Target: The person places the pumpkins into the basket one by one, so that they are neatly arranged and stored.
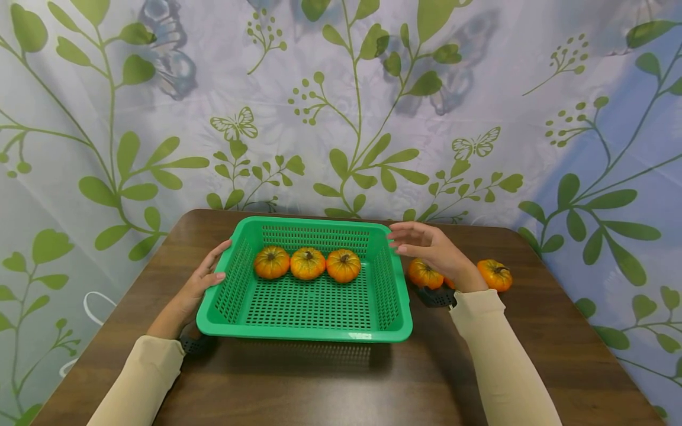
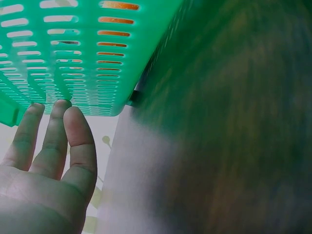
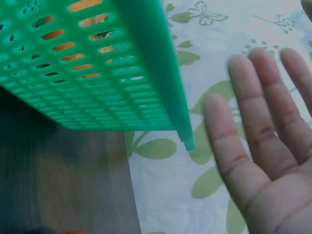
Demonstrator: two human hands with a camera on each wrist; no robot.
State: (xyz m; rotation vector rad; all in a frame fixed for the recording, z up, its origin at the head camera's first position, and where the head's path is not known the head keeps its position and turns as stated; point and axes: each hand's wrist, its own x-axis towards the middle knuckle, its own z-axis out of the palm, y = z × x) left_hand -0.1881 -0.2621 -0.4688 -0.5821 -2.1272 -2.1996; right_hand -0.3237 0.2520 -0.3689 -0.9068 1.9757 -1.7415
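Note:
A green plastic basket (image 1: 303, 334) with slotted walls is in front of me in the head view. Three small orange pumpkins (image 1: 307, 264) sit in a row along its far side. My left hand (image 1: 199, 281) grips the left rim, thumb over the edge; in the left wrist view its fingers (image 2: 80, 131) reach up against the slotted wall. Beside the right rim is my right hand (image 1: 434, 248), fingers extended. The right wrist view shows a gap between those fingers (image 3: 222, 126) and the basket. Whether the basket's base touches the table is unclear.
On the brown wooden table (image 1: 341, 390), more small pumpkins (image 1: 495, 276) lie to the right, partly hidden behind my right hand and wrist. A leaf-patterned cloth (image 1: 341, 118) hangs behind the table. A white cable (image 1: 92, 307) loops by the left edge.

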